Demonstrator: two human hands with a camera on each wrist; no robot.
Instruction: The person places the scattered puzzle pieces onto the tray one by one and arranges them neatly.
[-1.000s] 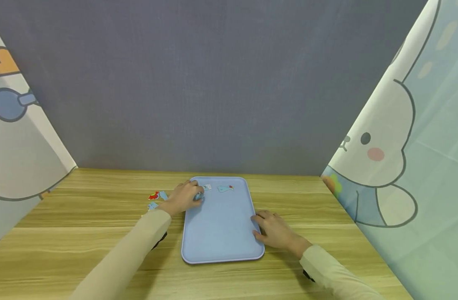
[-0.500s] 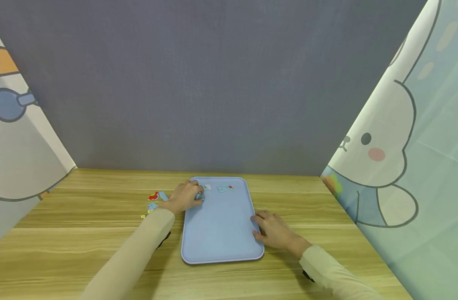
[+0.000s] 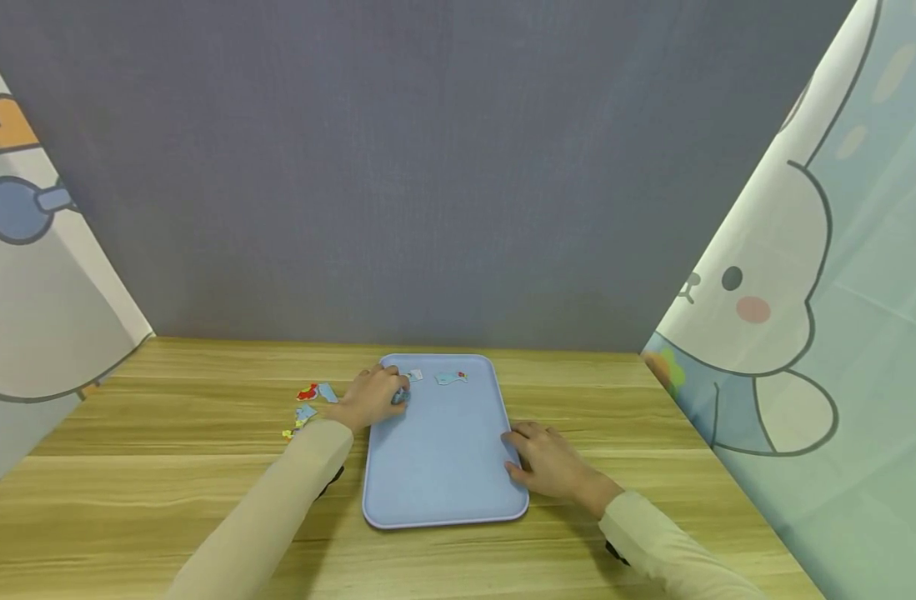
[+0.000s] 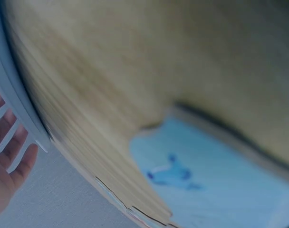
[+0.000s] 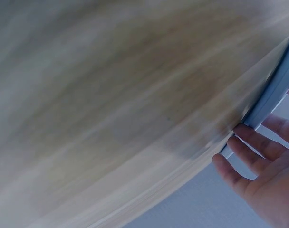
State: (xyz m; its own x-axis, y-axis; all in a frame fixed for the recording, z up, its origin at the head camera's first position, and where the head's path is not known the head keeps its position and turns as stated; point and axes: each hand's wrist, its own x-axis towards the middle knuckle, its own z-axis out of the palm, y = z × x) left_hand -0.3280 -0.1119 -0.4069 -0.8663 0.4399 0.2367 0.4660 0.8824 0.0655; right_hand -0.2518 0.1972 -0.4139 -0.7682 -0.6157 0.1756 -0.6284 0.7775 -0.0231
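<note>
A light blue tray (image 3: 446,454) lies on the wooden table. My left hand (image 3: 371,396) is over its far left part, and a small pale blue puzzle piece (image 3: 401,396) shows between the thumb and fingers, which appear to pinch it. Just beyond are a whitish-blue puzzle piece (image 3: 415,376) and another blue one with a red spot (image 3: 451,377), both flat on the tray. On the right rim rest the fingers of my right hand (image 3: 551,462), fairly straight in the right wrist view. The left wrist view hides the pinched piece.
Left of the tray, several loose pieces lie on the table: a red one (image 3: 307,392), blue ones (image 3: 327,392) and a yellow one (image 3: 288,433). A grey panel (image 3: 397,175) stands behind the table, with cartoon-printed cloth (image 3: 840,358) at the sides.
My left hand has shifted very slightly nearer with the small blue puzzle piece, and its forearm has swung a little to the right. My right hand has stayed on the rim.
</note>
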